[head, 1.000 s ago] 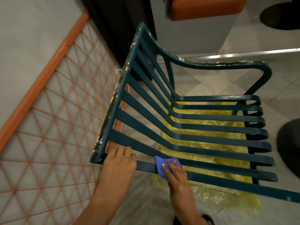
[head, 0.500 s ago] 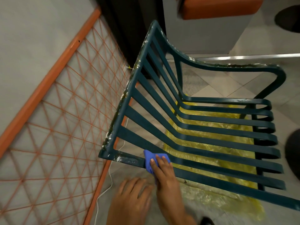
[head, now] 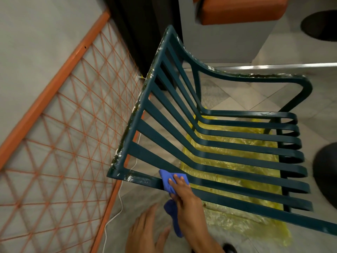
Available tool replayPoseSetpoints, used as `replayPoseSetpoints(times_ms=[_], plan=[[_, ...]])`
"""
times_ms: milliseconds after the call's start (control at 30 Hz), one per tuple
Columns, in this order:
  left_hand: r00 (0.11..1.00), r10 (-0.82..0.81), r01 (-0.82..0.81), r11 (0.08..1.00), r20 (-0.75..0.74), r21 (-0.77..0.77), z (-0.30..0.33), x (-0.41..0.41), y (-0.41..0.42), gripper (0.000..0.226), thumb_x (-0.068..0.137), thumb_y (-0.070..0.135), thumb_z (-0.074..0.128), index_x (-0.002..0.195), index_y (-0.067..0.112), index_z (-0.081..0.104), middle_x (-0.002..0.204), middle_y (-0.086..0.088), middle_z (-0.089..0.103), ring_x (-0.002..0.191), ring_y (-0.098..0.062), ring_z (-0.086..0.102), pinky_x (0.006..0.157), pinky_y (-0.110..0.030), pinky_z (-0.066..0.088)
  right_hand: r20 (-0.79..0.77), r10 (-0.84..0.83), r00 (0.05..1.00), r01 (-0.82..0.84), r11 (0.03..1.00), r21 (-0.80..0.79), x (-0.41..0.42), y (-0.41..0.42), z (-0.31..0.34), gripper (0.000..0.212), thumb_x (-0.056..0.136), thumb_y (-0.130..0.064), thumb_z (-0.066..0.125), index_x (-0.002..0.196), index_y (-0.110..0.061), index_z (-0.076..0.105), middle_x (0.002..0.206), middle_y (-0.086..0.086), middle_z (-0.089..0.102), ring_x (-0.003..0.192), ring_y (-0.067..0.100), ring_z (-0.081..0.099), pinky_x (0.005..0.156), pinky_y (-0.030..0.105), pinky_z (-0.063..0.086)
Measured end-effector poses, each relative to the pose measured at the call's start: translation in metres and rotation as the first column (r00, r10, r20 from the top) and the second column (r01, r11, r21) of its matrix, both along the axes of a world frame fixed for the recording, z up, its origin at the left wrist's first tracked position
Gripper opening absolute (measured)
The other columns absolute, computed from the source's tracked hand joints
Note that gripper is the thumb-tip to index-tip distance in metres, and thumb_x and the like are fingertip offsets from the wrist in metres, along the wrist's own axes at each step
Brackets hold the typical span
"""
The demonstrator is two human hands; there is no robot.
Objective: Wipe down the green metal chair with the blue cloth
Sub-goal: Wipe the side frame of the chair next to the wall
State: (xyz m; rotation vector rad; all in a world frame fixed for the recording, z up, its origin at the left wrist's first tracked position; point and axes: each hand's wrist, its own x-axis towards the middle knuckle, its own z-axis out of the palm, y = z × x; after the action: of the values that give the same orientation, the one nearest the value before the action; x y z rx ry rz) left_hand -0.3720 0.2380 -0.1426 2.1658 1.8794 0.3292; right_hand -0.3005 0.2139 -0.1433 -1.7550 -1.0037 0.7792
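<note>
The green metal chair [head: 209,150] fills the middle of the view, its slatted back and seat seen from above and its frame flecked with white and worn paint. My right hand [head: 184,196] presses the blue cloth [head: 168,181] onto the nearest rail, close to the near-left corner; a tail of the cloth hangs down below my wrist. My left hand [head: 145,232] hovers low at the bottom edge, fingers spread, off the chair and holding nothing.
An orange-framed mesh panel [head: 60,136] leans against the wall on the left. A white cable [head: 116,203] runs along the floor beside it. Yellow plastic sheeting [head: 237,167] lies under the chair. A grey block with an orange cushion [head: 237,10] stands behind.
My left hand let go of the chair's near-left corner and dropped below the rail. My right hand slid the cloth left along the nearest rail.
</note>
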Motion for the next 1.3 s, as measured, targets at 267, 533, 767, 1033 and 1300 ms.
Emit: replayPoseSetpoints(times_ms=[267, 533, 767, 1033, 1300], plan=[[0.895, -0.088, 0.160, 0.978, 0.437, -0.131, 0.050, -0.006, -0.014, 0.048, 0.067, 0.050, 0.065, 0.112, 0.039, 0.053, 0.102, 0.018, 0.067, 0.094, 0.000, 0.061, 0.079, -0.012, 0.045, -0.570, 0.043, 0.820, -0.080, 0.996, -0.040, 0.024, -0.013, 0.075, 0.008, 0.090, 0.003, 0.052, 0.085, 0.000, 0.047, 0.064, -0.006, 0.064, 0.050, 0.001, 0.056, 0.048, 0.011, 0.041], [0.921, -0.386, 0.380, 0.920, 0.058, 0.092, 0.112, -0.017, 0.018, 0.037, 0.095, 0.044, 0.033, 0.123, 0.027, 0.050, 0.101, 0.020, 0.049, 0.087, -0.001, 0.054, 0.069, -0.008, 0.041, -0.717, 0.093, 0.690, -0.077, 0.995, 0.055, 0.020, 0.000, 0.076, 0.026, 0.093, -0.002, 0.048, 0.110, -0.016, 0.063, 0.104, -0.008, 0.069, 0.098, 0.004, 0.062, 0.078, 0.014, 0.046], [0.563, -0.563, 0.723, 0.690, -0.605, 0.031, 0.134, -0.033, 0.059, 0.073, 0.056, -0.008, 0.064, 0.125, 0.010, 0.047, 0.132, -0.014, 0.039, 0.103, -0.035, 0.041, 0.084, -0.045, 0.033, -0.674, 0.203, 0.710, -0.184, 0.978, 0.100, -0.011, 0.019, 0.063, 0.071, 0.086, 0.018, 0.035, 0.131, -0.037, 0.036, 0.138, -0.017, 0.042, 0.119, -0.018, 0.037, 0.098, 0.005, 0.030], [0.123, -0.595, 0.740, 0.588, -0.795, -0.326, 0.123, -0.034, 0.055, 0.054, 0.074, 0.003, 0.033, 0.119, -0.026, 0.038, 0.126, -0.042, 0.042, 0.130, -0.049, 0.022, 0.113, -0.049, 0.003, -0.020, 0.028, 0.999, -0.032, 0.977, -0.212, 0.028, -0.022, -0.005, 0.057, 0.089, -0.001, 0.051, 0.138, -0.027, 0.037, 0.141, -0.011, 0.038, 0.130, 0.005, 0.031, 0.111, 0.019, 0.020], [0.321, -0.475, 0.537, 0.804, -0.819, -0.256, 0.101, -0.017, 0.058, 0.098, 0.078, 0.058, 0.058, 0.124, -0.024, 0.030, 0.138, -0.043, 0.017, 0.133, -0.050, 0.011, 0.109, -0.051, 0.002, 0.497, 0.254, 0.830, -0.086, 0.938, -0.335, 0.036, -0.033, -0.047, 0.075, 0.051, -0.017, 0.089, 0.119, -0.016, 0.059, 0.109, 0.001, 0.066, 0.102, 0.022, 0.063, 0.099, 0.044, 0.039]])
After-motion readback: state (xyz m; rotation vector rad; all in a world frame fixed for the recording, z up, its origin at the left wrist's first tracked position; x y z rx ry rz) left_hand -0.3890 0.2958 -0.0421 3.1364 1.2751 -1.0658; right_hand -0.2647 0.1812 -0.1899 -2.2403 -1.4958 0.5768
